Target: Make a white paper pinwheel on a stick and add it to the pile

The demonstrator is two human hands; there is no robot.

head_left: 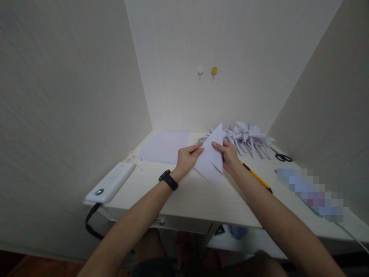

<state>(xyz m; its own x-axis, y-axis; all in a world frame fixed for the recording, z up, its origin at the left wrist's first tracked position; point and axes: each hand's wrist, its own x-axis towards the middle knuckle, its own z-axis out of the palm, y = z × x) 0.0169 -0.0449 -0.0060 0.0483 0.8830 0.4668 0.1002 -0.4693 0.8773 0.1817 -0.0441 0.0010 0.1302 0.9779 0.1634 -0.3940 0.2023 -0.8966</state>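
Observation:
A white sheet of paper, folded into a triangle shape, is lifted a little above the pale desk. My left hand pinches its left edge; a black watch sits on that wrist. My right hand grips the paper's right side, thumb on top. One point of the paper sticks up toward the back wall.
A flat stack of white sheets lies at the back left. A pile of folded white paper shapes sits at the back right, black scissors beside it. A yellow pencil lies under my right forearm. A white power bank rests at the left edge.

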